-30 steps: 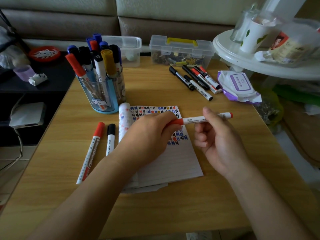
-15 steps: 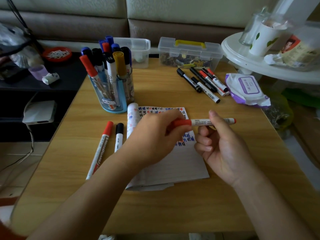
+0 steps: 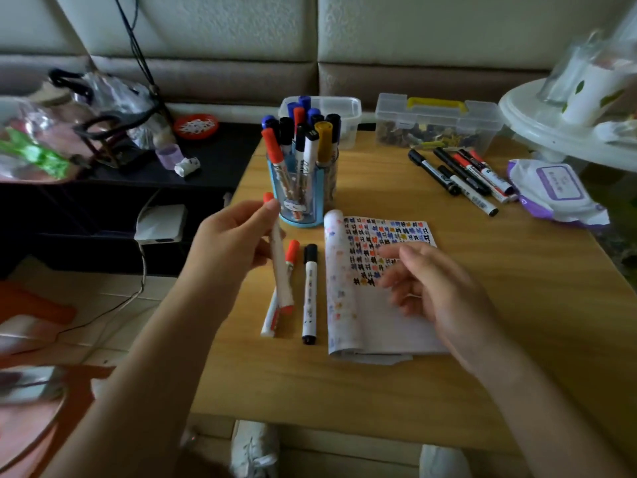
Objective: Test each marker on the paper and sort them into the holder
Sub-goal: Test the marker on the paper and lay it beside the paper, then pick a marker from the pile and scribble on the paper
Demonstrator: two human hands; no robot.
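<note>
Likely a home — padded sofa (image 3: 413, 46) behind table (image 3: 379, 374).

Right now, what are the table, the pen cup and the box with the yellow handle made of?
Table: looks like wood or wood-look laminate, matte; grain streaks show. Cup: see-through blue plastic, glossy; markers show through. Box: clear, slightly cloudy plastic; contents show through its wall.

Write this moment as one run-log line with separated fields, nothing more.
left hand: holds red marker near holder | right hand: open above paper | black-capped marker: lies left of paper
</note>
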